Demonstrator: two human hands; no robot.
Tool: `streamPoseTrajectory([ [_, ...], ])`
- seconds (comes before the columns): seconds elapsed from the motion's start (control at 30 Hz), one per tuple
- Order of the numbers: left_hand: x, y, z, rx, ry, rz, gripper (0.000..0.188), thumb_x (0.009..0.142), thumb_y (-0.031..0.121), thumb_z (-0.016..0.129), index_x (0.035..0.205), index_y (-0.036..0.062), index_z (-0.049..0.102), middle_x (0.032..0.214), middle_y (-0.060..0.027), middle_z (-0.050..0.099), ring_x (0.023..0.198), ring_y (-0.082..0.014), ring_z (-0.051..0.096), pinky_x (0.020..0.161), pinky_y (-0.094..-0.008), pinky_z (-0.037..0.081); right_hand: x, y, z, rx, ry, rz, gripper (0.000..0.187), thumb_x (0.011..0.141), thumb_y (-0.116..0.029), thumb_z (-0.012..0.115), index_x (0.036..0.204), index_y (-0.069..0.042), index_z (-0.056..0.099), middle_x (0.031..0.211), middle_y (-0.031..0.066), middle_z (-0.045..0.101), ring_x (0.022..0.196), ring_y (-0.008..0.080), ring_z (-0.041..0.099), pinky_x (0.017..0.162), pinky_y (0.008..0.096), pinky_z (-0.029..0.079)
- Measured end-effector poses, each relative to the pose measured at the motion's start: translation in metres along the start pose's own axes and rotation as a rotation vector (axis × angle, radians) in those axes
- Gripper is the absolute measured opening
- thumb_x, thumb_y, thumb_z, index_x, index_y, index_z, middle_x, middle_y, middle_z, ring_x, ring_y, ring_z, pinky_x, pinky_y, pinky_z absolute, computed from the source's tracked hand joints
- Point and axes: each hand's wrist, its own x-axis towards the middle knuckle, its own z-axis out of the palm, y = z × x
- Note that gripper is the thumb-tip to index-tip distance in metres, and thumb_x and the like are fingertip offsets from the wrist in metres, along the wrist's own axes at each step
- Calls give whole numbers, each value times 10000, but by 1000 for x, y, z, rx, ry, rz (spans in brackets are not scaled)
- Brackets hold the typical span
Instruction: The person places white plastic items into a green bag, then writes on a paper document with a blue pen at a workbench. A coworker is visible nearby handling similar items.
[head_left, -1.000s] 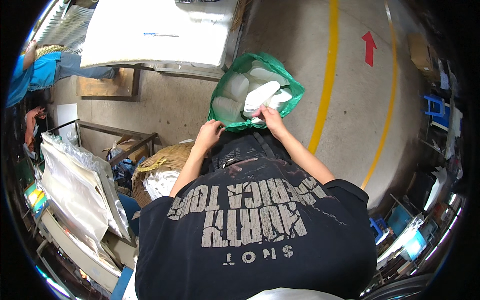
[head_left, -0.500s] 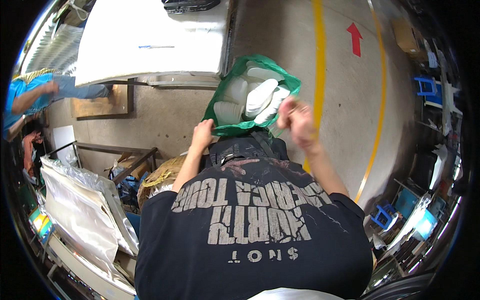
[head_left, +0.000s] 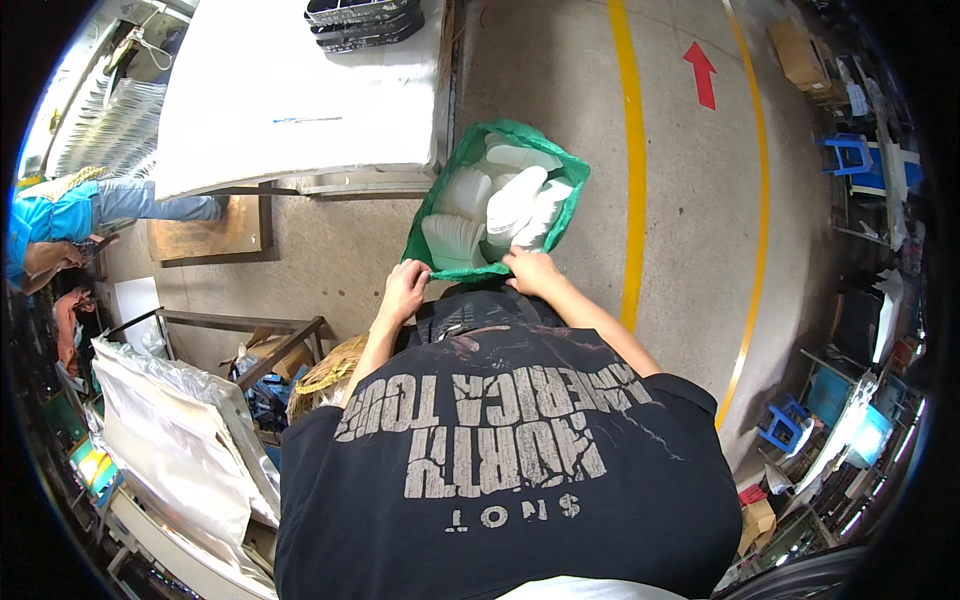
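At left hand (head_left: 405,289), green bag (head_left: 508,131) of white pieces (head_left: 514,205) pinched by edge; at right hand (head_left: 533,273), bag touched, grip unclear.

From afar I read the green bag (head_left: 577,178) as thin plastic, crinkled, faintly glossy; the white pieces (head_left: 513,207) inside look smooth and matt — material I can't name. Black shirt (head_left: 650,490): matt cloth, its pale print (head_left: 505,463) cracked. Floor (head_left: 700,200) looks like dull concrete. I note a scuffed wooden board (head_left: 205,230), a rough woven basket (head_left: 330,375), and pale sheets (head_left: 170,440) — glossy, rippled.
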Motion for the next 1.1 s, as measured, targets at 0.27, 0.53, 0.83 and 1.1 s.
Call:
streamPoseTrajectory([
  [0.27,6,19,-13,97,-2,-66,197,979,239,675,936,57,739,953,-164,711,990,-403,662,880,-508,525,-40,20,-47,-72,396,-143,108,832,-86,683,921,-112,738,922,79,692,848,306,745,710,454,604],
  [0.53,39,31,-1,305,-52,-174,358,1028,332,605,873,31,722,934,-192,737,984,-400,684,906,-555,508,-28,94,-84,279,1115,541,170,1014,-201,614,1151,-105,650,1114,161,717,1015,398,719,816,505,585],
  [0.83,58,-44,26,-426,123,-956,850,957,220,749,1662,110,286,1520,-278,535,1370,-384,566,1060,-484,529,14,146,-58,683,636,738,395,1036,-383,608,1107,-4,698,1017,207,760,1000,359,726,867,499,556],
  [1.1,99,-15,63,-652,265,-787,619,1132,484,445,1393,-50,619,1312,-219,709,1189,-342,673,992,-432,517,-9,164,-103,1543,698,593,338,1090,-310,551,855,-74,610,660,-20,530,505,100,463,427,306,355],
])
